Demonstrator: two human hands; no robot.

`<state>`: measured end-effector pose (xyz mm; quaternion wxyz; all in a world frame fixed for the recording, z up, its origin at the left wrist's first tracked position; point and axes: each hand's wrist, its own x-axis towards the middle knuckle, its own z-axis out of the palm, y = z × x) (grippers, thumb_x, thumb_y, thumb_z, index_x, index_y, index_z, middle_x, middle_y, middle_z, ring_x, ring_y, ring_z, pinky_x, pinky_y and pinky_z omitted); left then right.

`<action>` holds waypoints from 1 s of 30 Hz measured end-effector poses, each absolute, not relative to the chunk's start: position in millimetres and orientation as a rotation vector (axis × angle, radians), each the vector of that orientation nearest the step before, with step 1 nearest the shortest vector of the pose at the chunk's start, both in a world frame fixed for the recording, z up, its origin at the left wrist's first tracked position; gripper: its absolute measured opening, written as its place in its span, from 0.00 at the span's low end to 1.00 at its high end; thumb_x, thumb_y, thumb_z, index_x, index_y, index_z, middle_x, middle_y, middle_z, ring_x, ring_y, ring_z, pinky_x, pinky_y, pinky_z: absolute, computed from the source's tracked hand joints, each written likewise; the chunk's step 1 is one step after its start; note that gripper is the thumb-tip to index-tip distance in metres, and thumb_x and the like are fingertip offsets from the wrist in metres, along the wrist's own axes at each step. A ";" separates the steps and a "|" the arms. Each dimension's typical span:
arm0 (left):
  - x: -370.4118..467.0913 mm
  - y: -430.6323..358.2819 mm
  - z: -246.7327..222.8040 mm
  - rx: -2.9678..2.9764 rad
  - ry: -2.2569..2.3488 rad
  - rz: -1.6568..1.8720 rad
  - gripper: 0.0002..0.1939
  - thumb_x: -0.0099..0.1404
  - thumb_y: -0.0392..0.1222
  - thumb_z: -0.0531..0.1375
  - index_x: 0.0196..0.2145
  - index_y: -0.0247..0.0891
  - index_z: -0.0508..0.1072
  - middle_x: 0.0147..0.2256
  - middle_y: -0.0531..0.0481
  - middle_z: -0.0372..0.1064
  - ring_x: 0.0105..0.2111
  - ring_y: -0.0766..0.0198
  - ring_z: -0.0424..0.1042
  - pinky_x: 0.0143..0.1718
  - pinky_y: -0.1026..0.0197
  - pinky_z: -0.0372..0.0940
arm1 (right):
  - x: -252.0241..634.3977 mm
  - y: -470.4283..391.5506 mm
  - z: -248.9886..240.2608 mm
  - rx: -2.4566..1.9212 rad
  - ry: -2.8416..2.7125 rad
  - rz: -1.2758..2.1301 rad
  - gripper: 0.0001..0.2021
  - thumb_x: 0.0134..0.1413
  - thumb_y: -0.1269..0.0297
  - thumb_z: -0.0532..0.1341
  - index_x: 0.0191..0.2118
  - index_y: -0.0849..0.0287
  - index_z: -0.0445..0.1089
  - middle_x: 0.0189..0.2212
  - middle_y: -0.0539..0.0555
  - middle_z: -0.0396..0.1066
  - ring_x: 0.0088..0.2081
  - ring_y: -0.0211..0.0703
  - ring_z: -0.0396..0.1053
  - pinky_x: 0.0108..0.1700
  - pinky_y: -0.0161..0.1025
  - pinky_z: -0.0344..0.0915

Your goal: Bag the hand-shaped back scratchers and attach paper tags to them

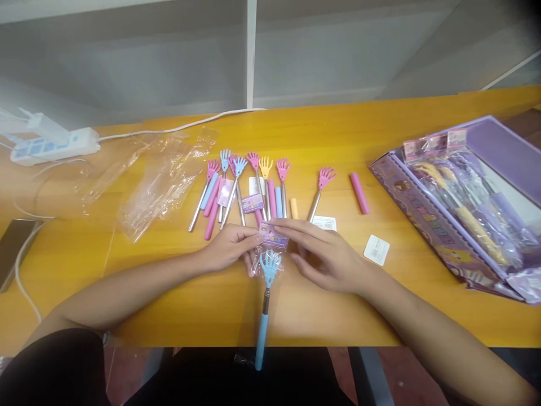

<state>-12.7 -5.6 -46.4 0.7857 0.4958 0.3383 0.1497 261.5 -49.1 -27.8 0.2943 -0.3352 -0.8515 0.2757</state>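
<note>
My left hand (230, 248) pinches the left edge of a small printed card (274, 237) at the top of a clear plastic bag. Inside the bag is a light-blue back scratcher (262, 332), hand-shaped end up, its handle reaching past the table's front edge. Stretched out, the fingers of my right hand (329, 256) touch the card's upper right side, with the thumb apart below. Just beyond my hands lie several unwrapped back scratchers (230, 200) in pink, blue and yellow, with metal rods. Loose coloured handle tubes (272, 197) and cards lie among them.
At the right, an open purple display box (448, 242) holds several bagged back scratchers. A pink tube (359, 193) and a white card (376, 250) lie near it. Left are crumpled clear bags (158, 186), a white power strip (59, 145) with cables, and a dark phone-like object (17, 251).
</note>
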 end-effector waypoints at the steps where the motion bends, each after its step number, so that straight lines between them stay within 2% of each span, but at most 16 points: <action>1: -12.7 -6.0 -46.5 1.060 0.730 0.330 0.28 0.72 0.63 0.66 0.43 0.30 0.78 0.29 0.43 0.81 0.22 0.61 0.81 0.23 0.65 0.75 | 261.7 -49.3 -27.7 -0.886 -2.276 0.725 0.37 0.67 0.73 0.60 0.78 0.48 0.56 0.72 0.58 0.66 0.66 0.53 0.74 0.61 0.52 0.80; 8: -14.3 -9.0 -51.0 1.049 0.707 0.386 0.26 0.73 0.61 0.65 0.44 0.29 0.79 0.29 0.43 0.82 0.22 0.61 0.81 0.22 0.66 0.74 | 264.7 -49.4 -26.4 -0.864 -2.345 0.657 0.40 0.66 0.74 0.60 0.79 0.48 0.52 0.73 0.58 0.64 0.64 0.52 0.76 0.54 0.48 0.83; 13: -14.1 -9.4 -48.9 1.064 0.685 0.411 0.26 0.74 0.60 0.64 0.44 0.29 0.79 0.29 0.44 0.82 0.22 0.60 0.81 0.21 0.65 0.75 | 265.5 -49.2 -24.6 -0.815 -2.386 0.602 0.40 0.65 0.75 0.59 0.79 0.50 0.51 0.73 0.59 0.65 0.62 0.52 0.78 0.52 0.49 0.83; 18: -13.7 -13.5 -44.9 1.106 0.657 0.453 0.25 0.76 0.61 0.63 0.42 0.30 0.77 0.27 0.45 0.80 0.21 0.61 0.80 0.19 0.65 0.74 | 268.2 -48.5 -22.6 -0.786 -2.417 0.573 0.39 0.64 0.75 0.59 0.79 0.51 0.53 0.72 0.58 0.66 0.61 0.51 0.79 0.46 0.47 0.83; 25: -16.6 -14.6 -50.6 1.142 0.678 0.503 0.23 0.77 0.60 0.61 0.36 0.35 0.72 0.26 0.48 0.80 0.21 0.62 0.80 0.22 0.66 0.72 | 262.9 -52.8 -17.7 -0.695 -2.486 0.446 0.36 0.65 0.75 0.58 0.76 0.53 0.58 0.69 0.55 0.70 0.44 0.44 0.84 0.37 0.45 0.79; 30: -16.4 -13.5 -50.4 1.122 0.705 0.500 0.25 0.76 0.62 0.62 0.35 0.36 0.71 0.25 0.49 0.80 0.20 0.63 0.78 0.21 0.65 0.71 | 257.6 -56.0 -16.7 -0.709 -2.504 0.376 0.34 0.67 0.74 0.57 0.76 0.51 0.60 0.69 0.54 0.71 0.41 0.43 0.83 0.32 0.42 0.76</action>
